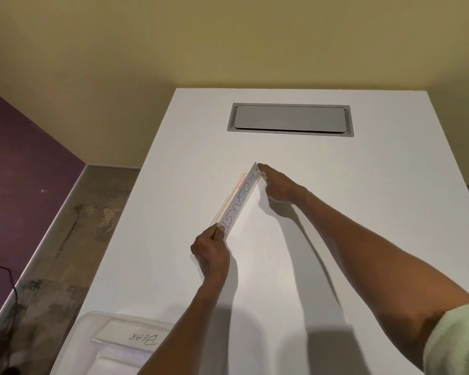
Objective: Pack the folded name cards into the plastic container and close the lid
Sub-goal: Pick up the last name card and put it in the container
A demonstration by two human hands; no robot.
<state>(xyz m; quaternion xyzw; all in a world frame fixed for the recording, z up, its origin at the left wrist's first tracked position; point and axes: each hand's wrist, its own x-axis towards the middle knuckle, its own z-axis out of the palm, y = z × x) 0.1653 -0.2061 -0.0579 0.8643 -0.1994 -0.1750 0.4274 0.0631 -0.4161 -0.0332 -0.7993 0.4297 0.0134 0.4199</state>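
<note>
A long folded white name card [238,198] with blue handwritten letters and red lines stands tent-like on the white table [336,212], running diagonally. My left hand [210,251] pinches its near end. My right hand [278,185] touches its far end with the fingertips, fingers stretched out. A clear plastic container [90,336] sits at the near left corner of the table, with a folded card marked "BEAR" [138,339] lying inside. I see no lid in view.
A grey metal cable hatch [290,119] is set flush into the far part of the table. The table's left edge drops to a mottled floor [65,239]; a purple wall and a black cable [8,277] are at far left.
</note>
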